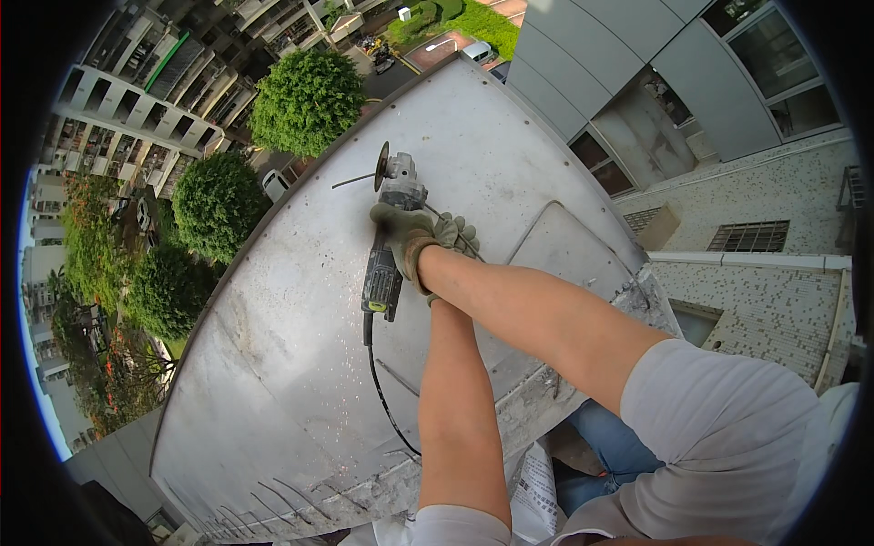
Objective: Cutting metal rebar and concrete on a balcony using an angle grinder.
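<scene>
My right hand, in a grey-green work glove, grips the body of a black and grey angle grinder with a green accent. Its disc stands on edge at the far end, against a thin metal rod that pokes out to the left. Orange sparks scatter below and left of the tool. My left hand, gloved too, is closed around a thin rod just right of the grinder, partly hidden beneath my right wrist. My right forearm crosses over the left one. A black cord trails from the grinder toward me.
A pale metal-clad ledge lies under the tool, high above trees and a street. Bent bars stick out of its broken concrete near edge. Another bent bar rests at right. A tiled building wall stands beyond.
</scene>
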`<state>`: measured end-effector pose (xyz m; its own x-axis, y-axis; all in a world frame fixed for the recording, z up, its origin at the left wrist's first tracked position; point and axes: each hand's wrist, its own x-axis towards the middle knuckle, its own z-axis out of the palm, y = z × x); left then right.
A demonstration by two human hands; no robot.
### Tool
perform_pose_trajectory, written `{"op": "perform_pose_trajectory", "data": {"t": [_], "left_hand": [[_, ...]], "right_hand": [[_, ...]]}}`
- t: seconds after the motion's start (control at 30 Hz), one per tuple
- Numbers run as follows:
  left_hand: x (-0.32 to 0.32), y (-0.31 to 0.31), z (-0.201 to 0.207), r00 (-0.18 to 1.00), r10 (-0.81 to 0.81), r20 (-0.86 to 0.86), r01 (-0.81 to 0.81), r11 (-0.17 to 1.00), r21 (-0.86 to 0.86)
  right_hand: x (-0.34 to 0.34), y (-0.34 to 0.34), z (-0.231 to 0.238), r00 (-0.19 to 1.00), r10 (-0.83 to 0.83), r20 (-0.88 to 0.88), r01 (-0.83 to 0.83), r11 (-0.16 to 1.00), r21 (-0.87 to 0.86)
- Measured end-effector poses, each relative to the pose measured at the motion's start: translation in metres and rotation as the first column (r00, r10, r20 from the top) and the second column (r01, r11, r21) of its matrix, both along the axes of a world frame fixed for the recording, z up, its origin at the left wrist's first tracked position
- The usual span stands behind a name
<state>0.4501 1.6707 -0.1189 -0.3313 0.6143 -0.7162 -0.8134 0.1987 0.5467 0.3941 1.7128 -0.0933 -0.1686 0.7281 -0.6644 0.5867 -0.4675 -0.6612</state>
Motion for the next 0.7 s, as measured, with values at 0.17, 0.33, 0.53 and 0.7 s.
{"op": "perform_pose_trajectory", "data": {"t": [0.17, 0.33, 0.53, 0.7], "left_hand": [[0.001, 0.003, 0.004, 0.997, 0.044, 0.066, -0.045, 0.999, 0.005], [0.003, 0.002, 0.001, 1.000, 0.025, 0.004, -0.025, 1.000, 0.002], [0.005, 0.004, 0.004, 0.999, 0.037, 0.040, -0.037, 0.999, 0.002], [0.004, 0.004, 0.002, 0.997, 0.041, 0.060, -0.043, 0.999, 0.028]], "right_hand": [[0.017, 0.000, 0.061, 0.987, 0.090, 0.130, -0.085, 0.995, -0.043], [0.034, -0.004, 0.104, 0.950, 0.187, 0.251, -0.166, 0.981, -0.103], [0.056, -0.023, 0.075, 0.871, 0.279, 0.404, -0.297, 0.955, -0.019], [0.060, -0.032, 0.038, 0.757, 0.341, 0.557, -0.455, 0.887, 0.076]]}}
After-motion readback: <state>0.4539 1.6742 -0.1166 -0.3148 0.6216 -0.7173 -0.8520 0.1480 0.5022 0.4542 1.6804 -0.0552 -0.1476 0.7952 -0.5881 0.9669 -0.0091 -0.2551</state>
